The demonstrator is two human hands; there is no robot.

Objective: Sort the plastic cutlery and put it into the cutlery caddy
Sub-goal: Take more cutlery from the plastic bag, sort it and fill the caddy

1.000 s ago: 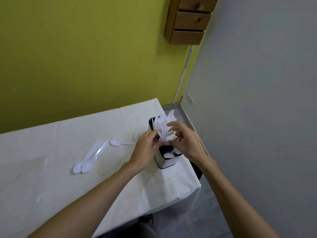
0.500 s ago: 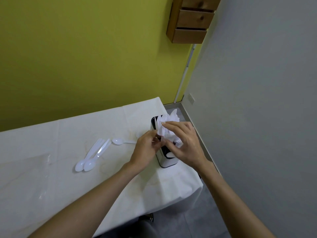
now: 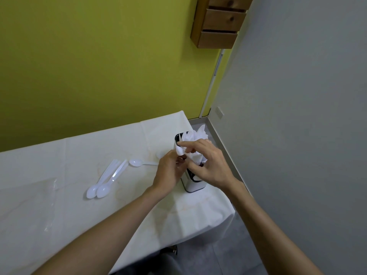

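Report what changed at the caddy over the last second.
The left hand and right hand lowered the bundle of white plastic forks from lying crosswise above the white, black-rimmed cutlery caddy down into it, and their fingers still grip it. The caddy and the three white plastic spoons on the white-clothed table stayed put.

Both forearms reach forward, wrists close together. The left hand pinches plastic cutlery at its fingertips. The right hand arches above, fingers curled round the same cutlery.
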